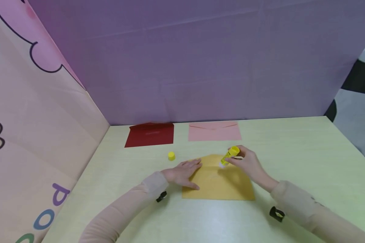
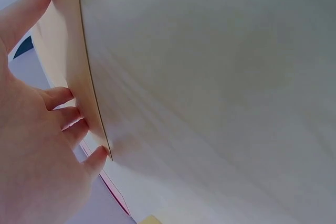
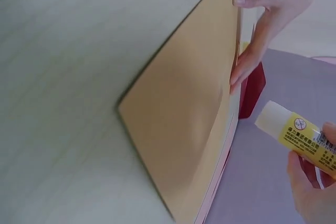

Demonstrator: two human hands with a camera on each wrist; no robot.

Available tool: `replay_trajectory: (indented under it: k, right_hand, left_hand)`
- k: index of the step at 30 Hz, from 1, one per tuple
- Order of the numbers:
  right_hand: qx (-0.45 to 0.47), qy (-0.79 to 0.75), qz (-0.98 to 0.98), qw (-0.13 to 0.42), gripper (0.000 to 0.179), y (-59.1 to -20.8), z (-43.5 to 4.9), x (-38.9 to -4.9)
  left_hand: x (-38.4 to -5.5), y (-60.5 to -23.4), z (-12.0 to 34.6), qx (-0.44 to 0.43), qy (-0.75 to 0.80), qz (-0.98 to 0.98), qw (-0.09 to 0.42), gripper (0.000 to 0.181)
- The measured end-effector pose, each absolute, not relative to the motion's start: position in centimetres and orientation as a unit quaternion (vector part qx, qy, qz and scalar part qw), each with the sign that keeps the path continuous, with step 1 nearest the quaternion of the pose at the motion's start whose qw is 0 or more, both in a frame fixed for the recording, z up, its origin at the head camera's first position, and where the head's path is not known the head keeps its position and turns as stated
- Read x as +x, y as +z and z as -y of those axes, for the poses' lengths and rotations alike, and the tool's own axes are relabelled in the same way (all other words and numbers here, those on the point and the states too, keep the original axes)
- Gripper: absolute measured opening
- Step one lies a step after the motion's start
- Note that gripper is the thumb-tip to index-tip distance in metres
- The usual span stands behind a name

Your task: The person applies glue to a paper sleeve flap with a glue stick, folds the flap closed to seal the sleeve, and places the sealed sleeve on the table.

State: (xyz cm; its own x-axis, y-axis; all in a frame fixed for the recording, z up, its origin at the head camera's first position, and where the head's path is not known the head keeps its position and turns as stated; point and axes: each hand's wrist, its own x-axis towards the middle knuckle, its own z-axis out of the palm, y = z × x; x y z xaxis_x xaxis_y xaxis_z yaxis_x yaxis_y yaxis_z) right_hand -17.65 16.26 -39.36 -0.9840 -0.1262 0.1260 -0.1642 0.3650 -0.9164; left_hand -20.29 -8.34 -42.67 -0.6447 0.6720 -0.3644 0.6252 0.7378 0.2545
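Observation:
A yellow-orange envelope (image 1: 228,189) lies on the table with its flap raised toward the far side. My left hand (image 1: 184,173) rests spread on its left part; in the left wrist view the fingertips (image 2: 67,94) press near the envelope's edge. Between thumb and fingers, my right hand (image 1: 250,166) grips a yellow glue stick (image 1: 231,153), tilted with its white end down over the flap area. The right wrist view shows that white end uncapped and the printed label of the glue stick (image 3: 310,142).
A yellow cap (image 1: 171,156) stands on the table beyond the left hand. Farther back lie a dark red envelope (image 1: 152,135) and a pink envelope (image 1: 214,134). A purple backdrop (image 1: 200,67) rises behind the table, with a printed panel (image 1: 48,135) at the left.

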Motion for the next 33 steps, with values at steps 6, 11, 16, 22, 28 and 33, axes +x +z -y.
replay_trajectory:
  k: [6, 11, 16, 22, 28, 33]
  right_hand:
    - [0.142, 0.516, 0.844, 0.011, 0.033, -39.9, -14.9, -17.5]
    - [0.184, 0.491, 0.851, 0.015, 0.033, -40.5, -13.8, -17.4]
    - [0.212, 0.48, 0.851, 0.003, 0.033, -40.7, -12.8, -17.3]
    - [0.222, 0.466, 0.856, -0.013, 0.029, -40.7, -11.8, -17.3]
    - [0.228, 0.454, 0.861, -0.021, 0.028, -40.8, -11.1, -17.5]
    - [0.249, 0.436, 0.865, -0.016, 0.024, -41.1, -10.7, -17.3]
  left_hand:
    - [-20.4, -42.8, 8.4, 0.356, 0.054, -0.907, 0.22, 0.087]
    - [-20.4, -42.7, 8.3, 0.355, 0.049, -0.907, 0.221, 0.087]
    - [-20.3, -42.5, 8.3, 0.352, 0.051, -0.906, 0.23, 0.087]
    - [-20.2, -42.3, 8.2, 0.351, 0.048, -0.906, 0.231, 0.087]
    - [-20.2, -42.1, 8.3, 0.347, 0.047, -0.907, 0.234, 0.086]
    - [-20.1, -42.2, 8.4, 0.35, 0.051, -0.906, 0.231, 0.085]
